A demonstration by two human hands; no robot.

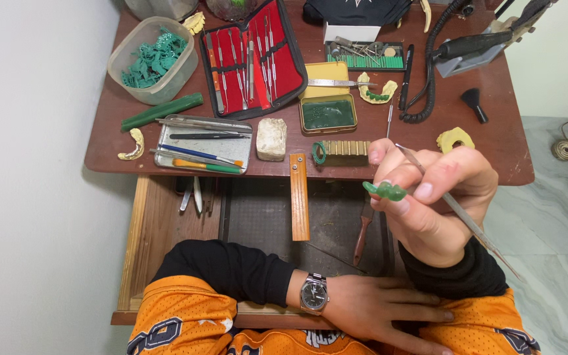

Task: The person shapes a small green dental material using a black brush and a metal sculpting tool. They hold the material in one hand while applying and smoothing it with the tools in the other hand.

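While held: your right hand pinches green wax piece and thin metal carver.
Handling: looks light, soft, fragile; grip its thicker end.
Left hand: flat, fingers released.

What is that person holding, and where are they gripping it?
The right hand holds a thin metal tool along its middle, and pinches a small green wax piece at one end with its fingertips. The left hand lies flat, holding nothing.

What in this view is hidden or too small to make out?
- Green wax piece: its far side is covered by the right hand; detail too small.
- Thin metal tool: its middle runs behind the fingers.
- Left hand: fingertips cut off by the bottom edge.
- Open drawer: the back lies under the wooden table.
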